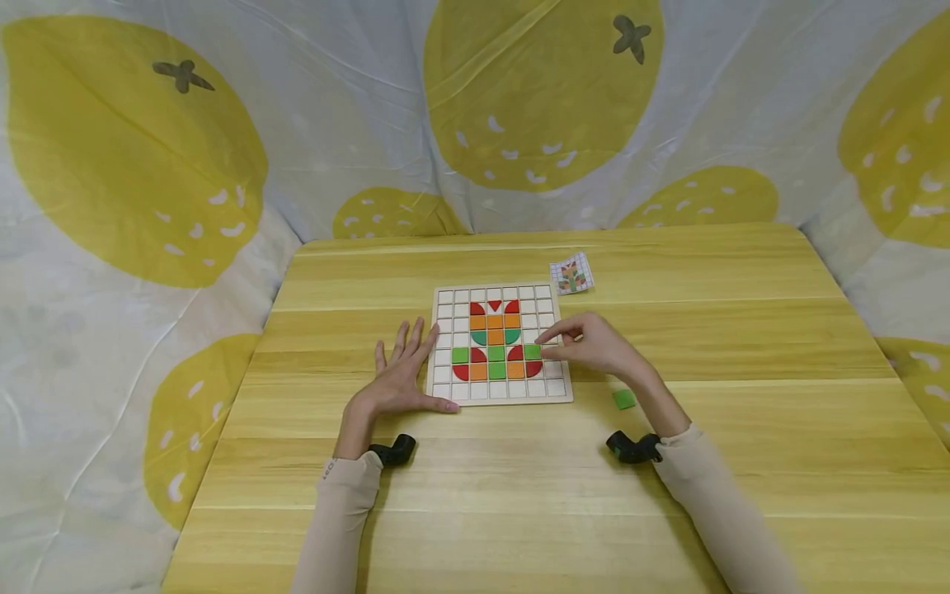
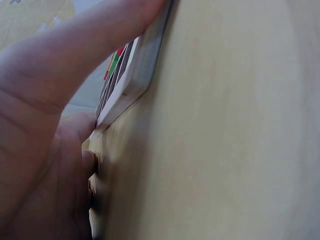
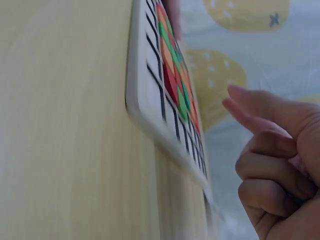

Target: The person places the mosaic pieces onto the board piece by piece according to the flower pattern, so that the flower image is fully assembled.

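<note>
A pale wooden grid board (image 1: 562, 391) lies flat, its cells holding red, orange and green pieces that form a flower-like pattern. My left hand (image 1: 401, 381) spreads its fingers along the board's left side, thumb at the front left corner and a fingertip at the left edge. Over the right edge hovers my right hand (image 1: 594, 342), thumb and index finger extended and apart beside a green square tile (image 1: 532, 351) in its cell. The right wrist view shows nothing between those fingertips, with the other fingers curled. Another green tile (image 1: 624, 399) lies on the table below the right wrist.
A small printed card (image 1: 571, 274) with a similar flower pattern lies behind the board's back right corner. Everything sits on a wooden table (image 1: 490, 511). A lemon-print cloth (image 1: 356, 99) hangs behind it. Black wrist devices (image 1: 632, 448) sit under both wrists.
</note>
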A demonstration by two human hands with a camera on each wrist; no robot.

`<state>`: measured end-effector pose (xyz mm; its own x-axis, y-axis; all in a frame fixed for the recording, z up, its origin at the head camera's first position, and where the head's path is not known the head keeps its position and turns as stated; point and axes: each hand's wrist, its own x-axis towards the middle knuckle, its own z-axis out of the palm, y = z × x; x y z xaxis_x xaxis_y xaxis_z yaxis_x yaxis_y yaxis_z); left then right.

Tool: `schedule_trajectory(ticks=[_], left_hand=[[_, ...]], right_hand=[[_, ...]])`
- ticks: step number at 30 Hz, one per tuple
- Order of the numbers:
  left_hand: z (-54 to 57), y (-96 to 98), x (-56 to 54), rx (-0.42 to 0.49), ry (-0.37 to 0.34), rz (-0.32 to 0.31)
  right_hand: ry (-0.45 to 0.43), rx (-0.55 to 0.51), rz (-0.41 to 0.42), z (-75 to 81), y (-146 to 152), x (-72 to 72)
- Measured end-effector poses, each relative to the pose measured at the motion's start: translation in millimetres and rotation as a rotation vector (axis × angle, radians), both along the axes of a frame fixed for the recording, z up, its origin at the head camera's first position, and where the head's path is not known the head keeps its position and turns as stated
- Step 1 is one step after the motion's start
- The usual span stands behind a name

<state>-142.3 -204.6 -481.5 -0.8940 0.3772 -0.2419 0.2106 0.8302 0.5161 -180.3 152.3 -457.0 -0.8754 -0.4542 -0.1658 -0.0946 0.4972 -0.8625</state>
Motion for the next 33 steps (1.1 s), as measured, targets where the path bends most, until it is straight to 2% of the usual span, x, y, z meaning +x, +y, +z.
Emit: schedule_trajectory(ticks=[5, 10, 16, 25, 29, 33], left_hand=[[0.8, -0.3, 0.4, -0.001, 0.004, 0.0], [1.3, -0.3, 0.4, -0.005, 0.006, 0.0], [0.5, 0.7, 0.7, -0.003, 0.007, 0.0], [-2.1, 1.1, 0.1, 0.01, 0.009, -0.001], [-1.0, 1.3, 0.4, 0.002, 0.009, -0.001], [-1.3, 0.6, 0.2, -0.008, 0.015, 0.002]], right_hand=[[-0.024, 0.009, 0.023, -3.5, 48, 1.5], [-0.059, 0.007, 0.067, -9.0, 80, 5.8], [-0.129, -0.028, 0.138, -14.2, 100, 11.4], [-0.194, -0.092, 0.266, -29.4, 115, 11.3], [-0.19, -0.077, 0.246, -31.2, 114, 10.1], [-0.177, -0.052, 0.158, -30.4, 110, 8.1]])
